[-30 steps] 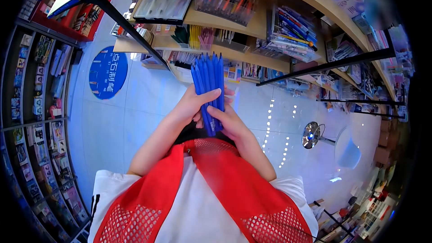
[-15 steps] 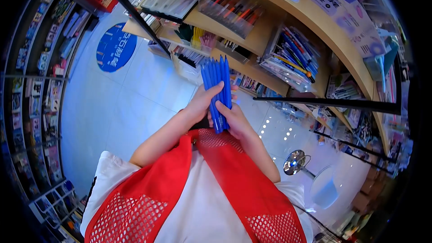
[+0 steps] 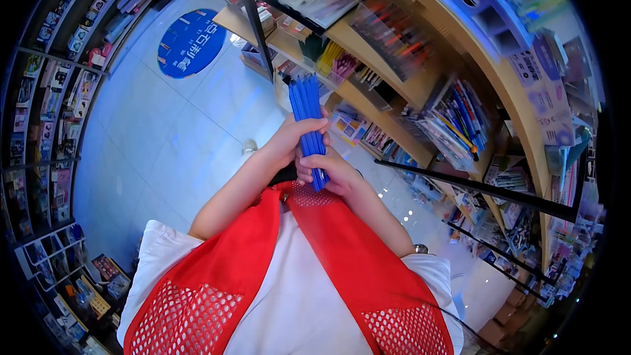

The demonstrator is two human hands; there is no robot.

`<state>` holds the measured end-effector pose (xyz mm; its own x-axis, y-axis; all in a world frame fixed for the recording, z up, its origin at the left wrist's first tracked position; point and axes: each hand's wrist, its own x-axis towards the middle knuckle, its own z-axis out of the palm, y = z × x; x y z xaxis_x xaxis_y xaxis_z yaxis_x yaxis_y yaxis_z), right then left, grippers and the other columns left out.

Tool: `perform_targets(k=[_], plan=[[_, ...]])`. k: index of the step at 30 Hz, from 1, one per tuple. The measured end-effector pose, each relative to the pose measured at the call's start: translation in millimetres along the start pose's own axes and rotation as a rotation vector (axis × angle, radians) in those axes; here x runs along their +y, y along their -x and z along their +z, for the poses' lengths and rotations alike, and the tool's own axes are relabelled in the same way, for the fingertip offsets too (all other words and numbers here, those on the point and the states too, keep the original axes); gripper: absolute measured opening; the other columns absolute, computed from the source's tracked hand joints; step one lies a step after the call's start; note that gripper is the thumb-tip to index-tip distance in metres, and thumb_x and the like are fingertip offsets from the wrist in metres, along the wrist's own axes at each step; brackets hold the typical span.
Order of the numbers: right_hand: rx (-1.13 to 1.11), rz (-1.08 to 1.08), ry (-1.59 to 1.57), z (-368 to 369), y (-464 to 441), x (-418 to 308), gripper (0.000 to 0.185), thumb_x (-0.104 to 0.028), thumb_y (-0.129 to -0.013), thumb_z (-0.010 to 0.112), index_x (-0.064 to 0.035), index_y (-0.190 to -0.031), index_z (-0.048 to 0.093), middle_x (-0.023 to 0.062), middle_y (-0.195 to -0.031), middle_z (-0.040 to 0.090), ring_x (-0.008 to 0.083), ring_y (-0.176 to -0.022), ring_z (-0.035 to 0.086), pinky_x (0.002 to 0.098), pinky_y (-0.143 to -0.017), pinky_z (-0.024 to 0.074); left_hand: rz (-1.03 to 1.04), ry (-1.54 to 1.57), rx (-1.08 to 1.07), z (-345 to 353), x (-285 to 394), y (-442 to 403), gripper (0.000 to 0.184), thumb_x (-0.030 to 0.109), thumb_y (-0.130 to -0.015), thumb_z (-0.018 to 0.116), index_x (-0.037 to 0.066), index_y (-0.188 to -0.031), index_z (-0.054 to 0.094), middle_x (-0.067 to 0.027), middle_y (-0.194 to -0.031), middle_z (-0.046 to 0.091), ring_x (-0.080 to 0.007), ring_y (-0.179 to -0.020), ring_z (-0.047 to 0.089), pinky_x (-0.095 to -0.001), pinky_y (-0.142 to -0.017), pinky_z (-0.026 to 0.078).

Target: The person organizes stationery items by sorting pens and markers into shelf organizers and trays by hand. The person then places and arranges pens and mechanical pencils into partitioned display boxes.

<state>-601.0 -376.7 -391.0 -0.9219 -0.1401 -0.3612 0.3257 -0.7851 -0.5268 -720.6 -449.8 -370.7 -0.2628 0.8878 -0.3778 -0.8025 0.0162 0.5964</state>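
A bundle of slim blue pens [image 3: 305,102] stands nearly upright in front of my red vest, tips pointing away from me. My left hand [image 3: 294,137] is closed around the middle of the bundle, its thumb lying across the front. Lower down, my right hand [image 3: 332,169] wraps the near end, thumb over the pens and fingers curled behind. Some of the fingers of both hands are hidden by the bundle.
On my right stands a wooden display shelf [image 3: 420,95] with a clear bin of assorted pens [image 3: 463,121]. A black metal bar [image 3: 480,187] crosses its front. Shelves of small goods [image 3: 59,112] line the left. A round blue floor sticker [image 3: 190,43] lies ahead.
My view has turned left, so the shelf and floor sticker appear further right. The pens are held slightly more to the left and tilt more; both hands keep their grip.
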Motion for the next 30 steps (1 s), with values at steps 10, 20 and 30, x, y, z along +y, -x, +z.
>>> perform_targets(k=[10,20,30], plan=[[0.694,-0.274,0.177,17,-139,50,0.043,-0.023,-0.092,0.052,0.0048,-0.124,0.045,0.0141,-0.114,0.058,0.0209,-0.105,0.057,0.0312,-0.089,0.0444,0.467,-0.435,0.365,-157,115,-86,0.016,0.010,-0.084,0.061,0.005,-0.091,0.048,-0.0040,-0.072,0.054,-0.0134,-0.065,0.055,-0.0273,-0.062,0.044],[0.962,-0.200,0.499,-24,-185,114,0.033,-0.011,-0.088,0.057,0.0027,-0.117,0.049,0.0145,-0.108,0.061,0.0234,-0.098,0.060,0.0327,-0.086,0.0460,0.809,-0.832,0.343,-239,111,-271,0.019,0.014,-0.081,0.068,0.001,-0.090,0.057,-0.0034,-0.073,0.059,-0.0096,-0.062,0.052,-0.0245,-0.061,0.045],[1.142,-0.856,2.279,-222,-305,7,0.033,-0.005,-0.074,0.055,-0.0033,-0.107,0.057,0.0105,-0.109,0.055,0.0277,-0.109,0.049,0.0454,-0.099,0.0335,0.979,-1.128,-0.159,-338,43,-395,0.034,0.011,-0.075,0.068,0.000,-0.106,0.057,-0.0139,-0.080,0.064,-0.0163,-0.072,0.062,-0.0296,-0.068,0.049]])
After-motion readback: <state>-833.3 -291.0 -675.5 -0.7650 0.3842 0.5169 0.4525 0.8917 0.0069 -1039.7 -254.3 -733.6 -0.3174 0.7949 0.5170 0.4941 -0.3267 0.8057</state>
